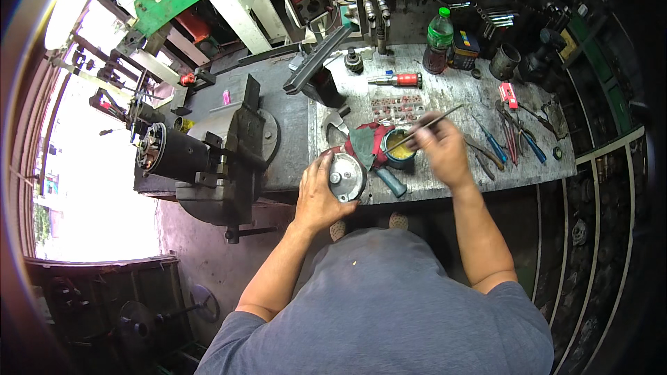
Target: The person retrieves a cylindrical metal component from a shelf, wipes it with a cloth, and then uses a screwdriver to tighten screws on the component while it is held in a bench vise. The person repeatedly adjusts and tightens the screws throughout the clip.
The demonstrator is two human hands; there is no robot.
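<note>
My left hand (316,198) is wrapped round the edge of a round grey metal end cover (349,182), which it holds at the bench's front edge with the inner face up. A raised round boss shows inside the cover. In my right hand (445,151) is a thin dark rod (436,119), pinched between thumb and fingers and slanting down to the left. Its lower end reaches into a small round tub (401,162) of yellow grease (401,147). Beside the tub lie a red and dark green rag (363,144) and a teal handle (391,182).
A bench vise (226,160) at left has a black cylindrical motor (177,153) by its jaws. Pliers (531,144) and screwdrivers (492,137) lie at right. Behind stand a green-capped bottle (438,42), a red-handled tool (406,80) and a compartment box (396,107).
</note>
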